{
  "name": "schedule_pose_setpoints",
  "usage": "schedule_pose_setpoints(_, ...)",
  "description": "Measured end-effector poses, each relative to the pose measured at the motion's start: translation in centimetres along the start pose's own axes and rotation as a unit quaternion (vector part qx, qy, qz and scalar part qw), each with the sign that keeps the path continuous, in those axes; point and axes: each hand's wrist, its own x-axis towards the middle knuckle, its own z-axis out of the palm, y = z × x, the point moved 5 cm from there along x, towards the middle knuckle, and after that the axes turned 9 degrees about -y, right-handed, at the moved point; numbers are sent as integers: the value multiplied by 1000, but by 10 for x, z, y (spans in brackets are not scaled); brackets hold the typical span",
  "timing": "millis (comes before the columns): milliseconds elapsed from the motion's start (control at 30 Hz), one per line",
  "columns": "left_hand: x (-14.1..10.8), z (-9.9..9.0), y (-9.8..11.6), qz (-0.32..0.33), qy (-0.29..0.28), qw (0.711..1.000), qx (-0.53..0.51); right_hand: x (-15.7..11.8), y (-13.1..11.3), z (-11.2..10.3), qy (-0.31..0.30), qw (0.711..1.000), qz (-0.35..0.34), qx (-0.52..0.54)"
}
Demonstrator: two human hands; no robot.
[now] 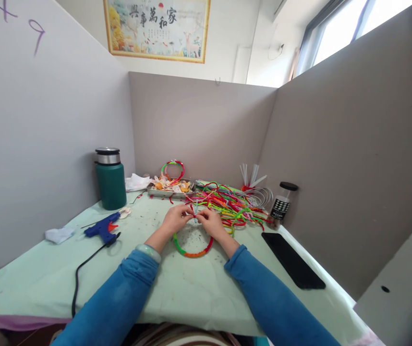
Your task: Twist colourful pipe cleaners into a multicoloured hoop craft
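Note:
A ring wrapped in green, orange and red fuzzy stems [193, 255] lies on the pale green tablecloth [199, 298]. At its far side my left hand [175, 218] pinches the ring from the left, and my right hand [209, 222] pinches it from the right. The fingertips of both hands almost meet around a small red piece on the ring. A light blue piece [196, 207] stands up between them. The fingers hide part of the ring's top.
Behind my hands lie a heap of coloured fuzzy stems [224, 202] and a metal tray [170, 193] of small pieces with another ring [173, 162]. At left are a green bottle [111, 186] and a blue glue gun [101, 228]; at right, a black phone [292, 260] and a jar [281, 207].

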Motion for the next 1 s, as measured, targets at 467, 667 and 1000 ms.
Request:
schedule_pose_setpoints(467, -1, 4, 4, 3, -45, 996, 74, 0, 0, 2, 1, 1000, -6, 6)
schedule_pose_setpoints(667, -1, 7, 2, 6, -66, 994, 90, -2, -5, 2, -2, 1000, -10, 8)
schedule_pose_setpoints(1000, 1, 11, -4, -75, -111, 991, 5, -3, -7, -1, 4, 1000, -18, 11)
